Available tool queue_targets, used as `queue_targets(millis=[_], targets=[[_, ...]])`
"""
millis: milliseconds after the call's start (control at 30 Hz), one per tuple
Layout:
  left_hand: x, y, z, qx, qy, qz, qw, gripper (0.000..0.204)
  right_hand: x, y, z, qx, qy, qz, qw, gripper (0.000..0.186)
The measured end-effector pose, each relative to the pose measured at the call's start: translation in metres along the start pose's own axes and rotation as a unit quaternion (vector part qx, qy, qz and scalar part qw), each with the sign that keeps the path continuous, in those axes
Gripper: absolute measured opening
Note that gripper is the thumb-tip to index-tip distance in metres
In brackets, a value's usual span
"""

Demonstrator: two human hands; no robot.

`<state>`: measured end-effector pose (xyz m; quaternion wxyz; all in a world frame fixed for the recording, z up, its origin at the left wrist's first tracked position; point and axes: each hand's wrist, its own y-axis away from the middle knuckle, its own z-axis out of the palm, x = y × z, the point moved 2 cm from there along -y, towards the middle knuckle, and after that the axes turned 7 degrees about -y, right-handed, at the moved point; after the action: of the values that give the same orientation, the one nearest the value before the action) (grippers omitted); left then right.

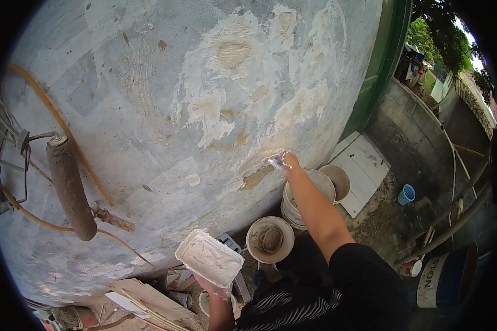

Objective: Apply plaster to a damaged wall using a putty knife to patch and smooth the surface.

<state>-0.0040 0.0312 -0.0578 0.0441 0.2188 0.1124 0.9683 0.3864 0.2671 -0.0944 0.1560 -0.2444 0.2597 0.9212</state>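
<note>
My left hand (212,288), low in the middle, holds a white rectangular tub (205,277) from below, tilted toward me. White putty (218,258) covers the inside of the tub and crusts its rim. With my arm stretched out, my right hand (288,162) is at the grey wall (149,212), its fingers closed and smeared with white. What they grip is coated in putty and too small to make out. Just left of and below that hand is a bare brownish hollow (256,178). Rough pale putty patches (234,49) spread over the wall above.
A dirty paint roller (72,187) hangs at the left beside a yellow hose (61,113). Buckets (270,220) stand below my right arm. Boards (149,303) lie at the wall's foot. Right are a green door (370,83), white panels (361,171), a blue basket (406,194) and a drum (447,276).
</note>
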Motion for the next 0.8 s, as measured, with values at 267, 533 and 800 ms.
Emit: queue_targets(millis=[267, 533, 800], targets=[[-0.003, 0.000, -0.010, -0.003, -0.024, 0.004, 1.000, 0.060, -0.024, 0.020, -0.003, -0.014, -0.003, -0.044, 0.999, 0.023], [-0.012, -0.009, -0.010, 0.005, -0.003, -0.026, 1.000, 0.059, 0.004, 0.015, -0.045, 0.090, 0.018, -0.015, 0.996, 0.018], [-0.006, -0.001, 0.001, -0.031, -0.011, -0.002, 0.999, 0.057, -0.001, -0.012, -0.042, 0.052, 0.084, -0.031, 0.995, 0.019]])
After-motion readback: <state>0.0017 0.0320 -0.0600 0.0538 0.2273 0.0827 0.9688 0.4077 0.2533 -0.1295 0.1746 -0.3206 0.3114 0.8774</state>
